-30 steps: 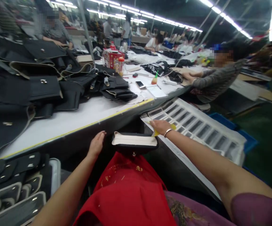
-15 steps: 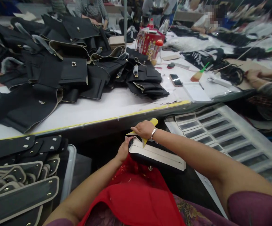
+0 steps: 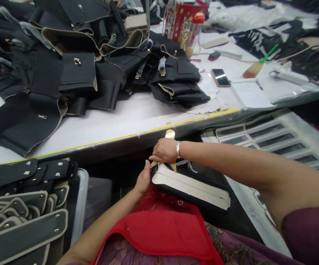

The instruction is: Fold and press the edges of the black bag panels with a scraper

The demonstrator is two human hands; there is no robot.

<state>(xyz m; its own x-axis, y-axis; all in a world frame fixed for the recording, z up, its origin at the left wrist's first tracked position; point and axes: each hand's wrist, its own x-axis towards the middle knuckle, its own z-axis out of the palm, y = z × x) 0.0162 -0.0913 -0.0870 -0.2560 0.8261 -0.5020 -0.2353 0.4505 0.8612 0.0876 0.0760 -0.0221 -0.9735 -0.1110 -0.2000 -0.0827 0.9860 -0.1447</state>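
Note:
A black piece with a pale cream lining (image 3: pixel 192 187) lies across my lap, its narrow end pointing up to the left. My left hand (image 3: pixel 143 178) grips that end, thumb raised along its edge. Bent over the same corner, my right hand (image 3: pixel 165 150) is closed around a yellow tool (image 3: pixel 170 134). The tool's rounded end sticks out above the knuckles, and a pointed yellow part shows below the hand beside the lining. What lies between the two hands is partly hidden by the fingers.
Black bags (image 3: pixel 79 73) are piled on the white table (image 3: pixel 115 127), whose front edge crosses just beyond my hands. A phone (image 3: pixel 220 77) and notebook (image 3: pixel 250 94) lie at its right. Black straps (image 3: pixel 24 230) fill a bin at lower left; framed pieces (image 3: pixel 289 147) lie at right.
The view has shifted closer to the table. My right hand has turned, the yellow tool now standing more upright in it. My left hand keeps its hold on the piece's end.

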